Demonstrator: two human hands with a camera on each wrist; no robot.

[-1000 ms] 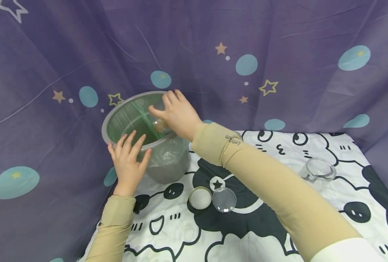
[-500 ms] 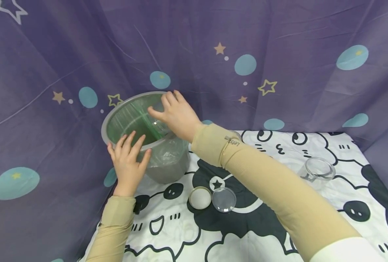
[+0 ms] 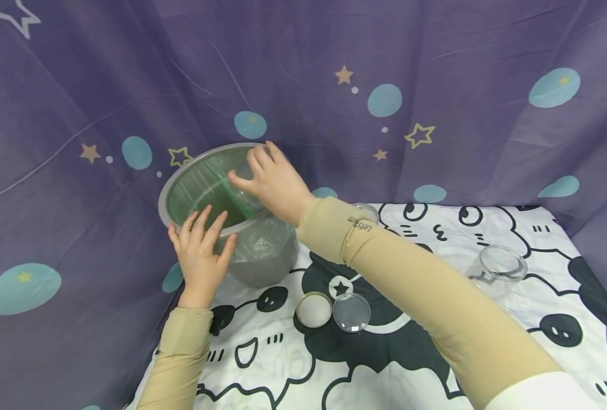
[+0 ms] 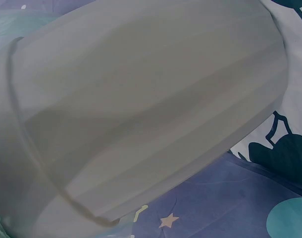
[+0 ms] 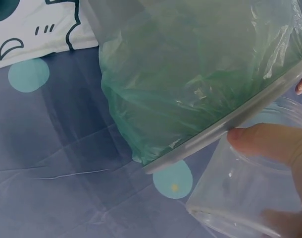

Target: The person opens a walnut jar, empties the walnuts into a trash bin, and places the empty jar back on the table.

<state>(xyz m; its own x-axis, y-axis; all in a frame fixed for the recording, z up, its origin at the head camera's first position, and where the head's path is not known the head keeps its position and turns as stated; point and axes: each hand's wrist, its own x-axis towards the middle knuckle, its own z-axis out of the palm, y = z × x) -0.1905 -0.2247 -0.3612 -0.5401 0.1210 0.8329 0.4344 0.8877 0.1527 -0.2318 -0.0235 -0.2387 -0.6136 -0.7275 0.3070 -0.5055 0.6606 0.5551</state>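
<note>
A grey trash bin with a green plastic liner over its rim stands tilted at the left. My left hand rests on the near rim, fingers spread and fairly straight; the bin's grey side fills the left wrist view. At the right of the bin's mouth, my right hand grips a clear jar. The jar is tipped with its mouth end toward the bin opening, and in the right wrist view it looks see-through, with no contents visible. My right hand hides part of it in the head view.
Two round lids lie in front of the bin: a gold-rimmed lid and a clear lid. Another clear jar stands at the right. Behind my right sleeve shows a clear round thing. A purple curtain hangs behind.
The yellowish-orange stuff seen in the jar a second ago is gone from it. My right hand has shifted very slightly left; my left hand stays on the rim.
</note>
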